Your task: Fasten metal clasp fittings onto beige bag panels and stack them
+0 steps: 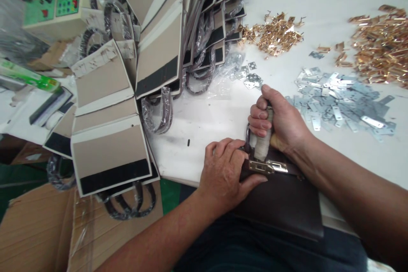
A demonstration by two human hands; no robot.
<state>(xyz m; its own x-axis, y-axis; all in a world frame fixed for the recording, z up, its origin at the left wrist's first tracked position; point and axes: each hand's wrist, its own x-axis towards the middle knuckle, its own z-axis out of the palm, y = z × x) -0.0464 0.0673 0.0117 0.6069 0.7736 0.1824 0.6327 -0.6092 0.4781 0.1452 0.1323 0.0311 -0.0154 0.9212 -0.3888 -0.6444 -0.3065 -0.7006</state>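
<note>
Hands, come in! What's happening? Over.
Right hand gripping pale wrapped handle. Left hand on dark brown flat panel with gold metal clasp. Loose silver metal strips nearby.

— What sort of place is this?
— A workshop, I'd say: gold-coloured fittings (382, 49) lie heaped on the white counter (191, 161) at two o'clock, flat metal tabs (342, 100) at three.
— Anything besides loose parts?
— A machine (47, 29) with green control panels (68, 2) at ten, many matching beige-lined pieces (162, 59) with plastic-wrapped handles (166, 112) at eleven, and cardboard (35, 229) at eight.

Glossy metal clasp (262, 167), smooth panel (280, 204)
</note>
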